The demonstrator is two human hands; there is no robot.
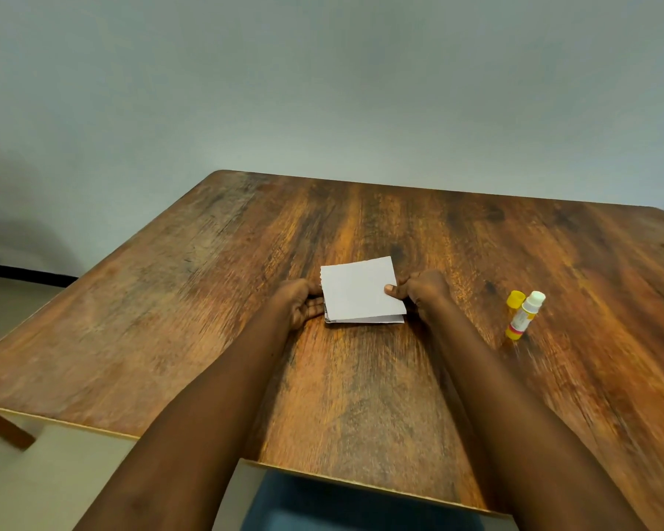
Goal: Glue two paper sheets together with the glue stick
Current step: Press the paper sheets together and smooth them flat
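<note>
Here both hands (361, 298) pinch paper sheets (359, 291) on table (208, 281)

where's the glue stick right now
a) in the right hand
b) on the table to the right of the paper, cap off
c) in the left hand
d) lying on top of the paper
b: the yellow and white glue stick sits on the brown wooden table right of the white paper sheets, with its yellow cap off beside it. The left hand and right hand hold only the paper.
</note>
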